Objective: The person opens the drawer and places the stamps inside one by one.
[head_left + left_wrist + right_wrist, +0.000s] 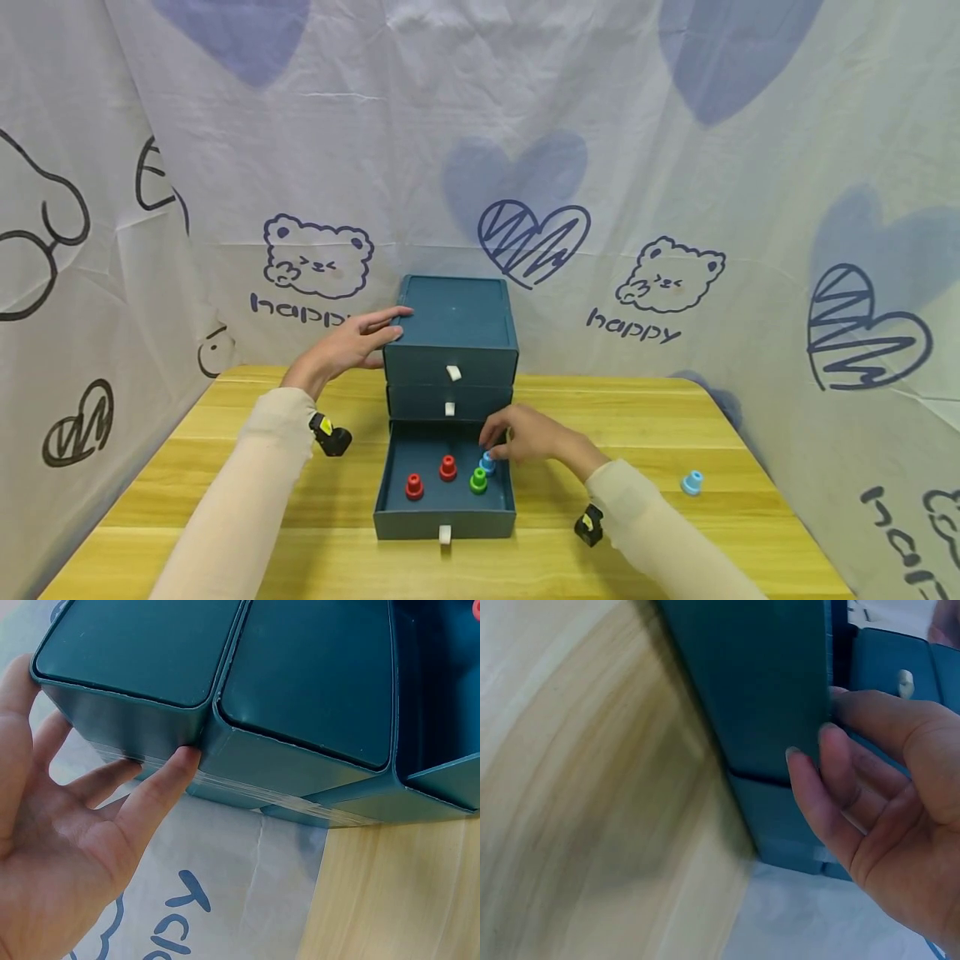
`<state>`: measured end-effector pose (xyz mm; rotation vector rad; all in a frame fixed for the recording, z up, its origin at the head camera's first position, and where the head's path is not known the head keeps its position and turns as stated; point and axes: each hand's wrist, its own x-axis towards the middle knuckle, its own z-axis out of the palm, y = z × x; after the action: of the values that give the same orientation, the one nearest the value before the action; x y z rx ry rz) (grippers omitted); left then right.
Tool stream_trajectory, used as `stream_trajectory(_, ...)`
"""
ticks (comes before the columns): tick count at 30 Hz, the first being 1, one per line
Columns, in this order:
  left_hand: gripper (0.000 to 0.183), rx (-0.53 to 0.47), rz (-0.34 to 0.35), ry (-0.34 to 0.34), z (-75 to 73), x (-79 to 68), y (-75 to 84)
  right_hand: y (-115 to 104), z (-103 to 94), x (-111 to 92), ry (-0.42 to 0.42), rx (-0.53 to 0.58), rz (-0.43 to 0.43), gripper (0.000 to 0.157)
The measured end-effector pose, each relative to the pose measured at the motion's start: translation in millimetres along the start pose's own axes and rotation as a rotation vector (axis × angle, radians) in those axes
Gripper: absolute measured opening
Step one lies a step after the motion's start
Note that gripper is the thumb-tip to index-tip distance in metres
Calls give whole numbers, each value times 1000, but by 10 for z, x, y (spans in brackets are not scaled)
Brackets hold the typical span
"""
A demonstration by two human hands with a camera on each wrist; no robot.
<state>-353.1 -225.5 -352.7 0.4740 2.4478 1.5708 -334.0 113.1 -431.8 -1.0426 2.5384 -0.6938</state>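
Note:
A dark teal drawer cabinet [453,312] stands on the table, its bottom drawer [442,525] pulled out. My left hand [352,342] rests against the cabinet's upper left side, thumb by the top edge and fingers spread along the wall. In the drawer, my right hand [528,433] reaches over the right wall and pinches a light blue peg [487,465] near its top. A green peg [478,482] stands just in front of it, and two red pegs [447,468] are farther left. In the right wrist view the drawer's wall [757,690] hides the fingertips.
Another light blue peg [692,482] lies on the wooden table [622,408] to the right. The two upper drawers are closed, each with a white knob [453,373]. A printed cloth [420,167] hangs behind the table and along both sides.

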Motion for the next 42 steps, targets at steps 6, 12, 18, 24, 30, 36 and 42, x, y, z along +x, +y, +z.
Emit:
stream_trajectory(6, 57, -1, -7, 1, -3, -10, 2, 5, -106, -144, 30, 73, -54, 21)
stream_trajectory(12, 56, 0, -10, 3, -3, -12, 9, 57, -239, -374, 90, 65, -85, 17)
stream_trajectory(18, 57, 7, -5, 0, 1, 4, 9, 240, -354, -645, 132, 99, -59, 12)
stream_trajectory(24, 57, 18, -7, 3, 5, 6, -3, 464, -454, -947, 163, 97, -26, 13)
stream_trajectory(30, 57, 17, -5, 9, 8, -1, -2, 647, -561, -1272, 193, 62, -16, 15)
stream_trajectory(36, 56, 1, -7, 3, 11, -7, 6, 844, -628, -1572, 226, 28, 20, 15)
stream_trajectory(42, 57, 2, -5, 2, 7, -1, 4, 1049, -652, -1857, 269, 14, 111, 16)
